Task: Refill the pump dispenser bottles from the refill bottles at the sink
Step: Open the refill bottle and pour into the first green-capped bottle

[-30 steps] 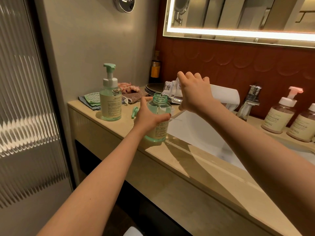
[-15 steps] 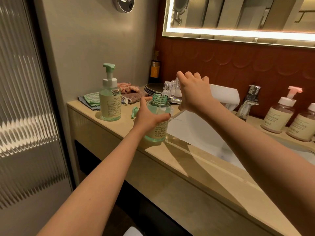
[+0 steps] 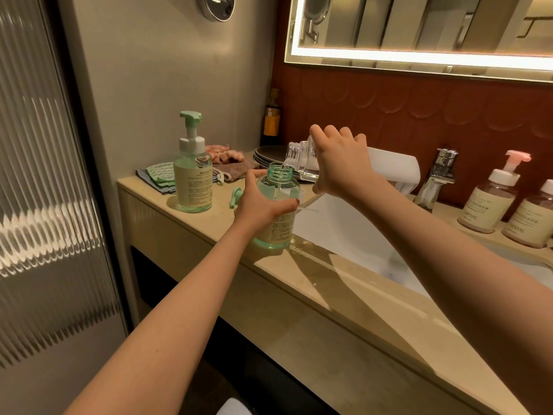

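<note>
Where the beige counter point(image 3: 344, 283) ran along the wall, a white sink point(image 3: 344, 232) was sunk into it, with a chrome tap point(image 3: 437, 178) behind, dark red scalloped tiles point(image 3: 419, 106) on the back wall and a lit mirror point(image 3: 419, 25) above; a ribbed glass door point(image 3: 45, 175) stood at the far left. On the counter's left end stood a green pump bottle point(image 3: 193, 175), upright and capped, with folded cloths point(image 3: 158, 175) just behind it, a stack of dark plates point(image 3: 269, 154) near the corner and a dark bottle point(image 3: 271, 121) against the wall; two pink pump bottles point(image 3: 490, 199) stood side by side right of the tap.

The left hand point(image 3: 260, 205) was wrapped around the open green bottle point(image 3: 279, 190), fingers curled round its body, thumb up near the threaded neck; the bottle stood upright at the counter's edge beside the sink. A green pump head point(image 3: 236, 197) lay on the counter just left of that hand. The right hand point(image 3: 338, 163) gripped the clear refill bottle point(image 3: 299, 158) from above, fingers curled over it; that bottle was tipped on its side, its mouth right over the green bottle's opening.
</note>
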`<move>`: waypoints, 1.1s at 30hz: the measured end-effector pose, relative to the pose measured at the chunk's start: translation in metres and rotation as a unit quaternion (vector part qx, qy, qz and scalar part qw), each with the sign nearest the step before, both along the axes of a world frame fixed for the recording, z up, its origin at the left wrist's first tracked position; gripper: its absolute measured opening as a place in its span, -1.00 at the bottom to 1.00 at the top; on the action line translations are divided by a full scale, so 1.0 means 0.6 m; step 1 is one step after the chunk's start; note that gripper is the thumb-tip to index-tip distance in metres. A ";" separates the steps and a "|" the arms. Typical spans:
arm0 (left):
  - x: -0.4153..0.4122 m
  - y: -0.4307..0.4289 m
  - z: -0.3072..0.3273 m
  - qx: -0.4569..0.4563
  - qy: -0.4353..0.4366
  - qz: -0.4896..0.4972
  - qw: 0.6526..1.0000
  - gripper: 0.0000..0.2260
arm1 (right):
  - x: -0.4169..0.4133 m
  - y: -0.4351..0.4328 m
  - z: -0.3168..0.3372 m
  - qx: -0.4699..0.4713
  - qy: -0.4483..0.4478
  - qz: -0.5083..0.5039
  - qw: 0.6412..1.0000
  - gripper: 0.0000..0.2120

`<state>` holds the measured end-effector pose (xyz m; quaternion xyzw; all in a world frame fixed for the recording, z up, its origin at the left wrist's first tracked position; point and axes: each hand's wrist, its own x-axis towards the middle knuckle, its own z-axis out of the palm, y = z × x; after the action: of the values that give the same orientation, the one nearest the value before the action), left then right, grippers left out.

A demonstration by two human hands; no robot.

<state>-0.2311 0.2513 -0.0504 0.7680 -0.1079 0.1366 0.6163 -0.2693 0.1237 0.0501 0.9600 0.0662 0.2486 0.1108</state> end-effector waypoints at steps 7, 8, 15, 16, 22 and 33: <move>-0.002 0.001 0.001 -0.002 0.000 -0.004 1.000 -0.35 | -0.001 -0.001 0.001 0.000 -0.002 0.000 1.000 -0.18; -0.003 0.001 0.002 -0.002 -0.001 -0.005 1.000 -0.35 | -0.001 -0.001 0.001 0.001 -0.002 0.000 1.000 -0.18; -0.007 0.001 0.004 -0.002 -0.002 -0.006 1.000 -0.34 | 0.000 -0.001 0.001 -0.009 -0.003 -0.002 1.000 -0.15; -0.007 0.001 0.004 -0.001 -0.002 -0.006 1.000 -0.34 | 0.000 -0.001 0.001 -0.010 -0.004 -0.002 1.000 -0.15; -0.008 0.001 0.004 0.003 -0.001 -0.005 1.000 -0.33 | -0.002 -0.001 0.002 -0.009 -0.001 -0.001 1.000 -0.17; -0.013 0.000 0.007 0.002 -0.001 -0.008 1.000 -0.33 | 0.003 0.002 0.000 -0.016 -0.009 0.005 1.000 -0.17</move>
<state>-0.2387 0.2510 -0.0459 0.7683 -0.1150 0.1318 0.6157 -0.2678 0.1247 0.0499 0.9556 0.0736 0.2565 0.1252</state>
